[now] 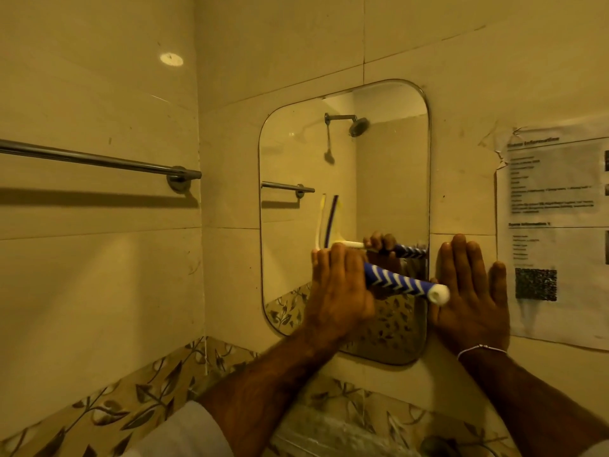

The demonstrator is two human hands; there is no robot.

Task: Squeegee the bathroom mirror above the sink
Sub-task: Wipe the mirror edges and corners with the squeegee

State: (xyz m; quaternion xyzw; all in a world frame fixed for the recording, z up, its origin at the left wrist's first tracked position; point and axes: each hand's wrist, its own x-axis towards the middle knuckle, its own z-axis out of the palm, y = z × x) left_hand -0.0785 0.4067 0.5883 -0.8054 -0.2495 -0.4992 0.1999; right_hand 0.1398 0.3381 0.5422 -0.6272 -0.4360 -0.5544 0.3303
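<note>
A rounded rectangular mirror [389, 179] hangs on the tiled wall ahead. My left hand [339, 291] is closed around a squeegee [405, 285] with a blue-and-white patterned handle that sticks out to the right. Its yellowish blade stands upright against the glass at the mirror's left-centre, just above my fist. My right hand [471, 291] lies flat, fingers spread, on the wall tile just right of the mirror's lower edge, holding nothing. A thin bracelet circles that wrist. The mirror reflects the handle, my fingers, a shower head and a towel rail.
A chrome towel rail [99, 161] runs along the left wall. A printed paper notice [557, 225] with a QR code is stuck to the wall right of the mirror. A leaf-patterned tile border [131, 400] runs below. The sink is barely visible at the bottom edge.
</note>
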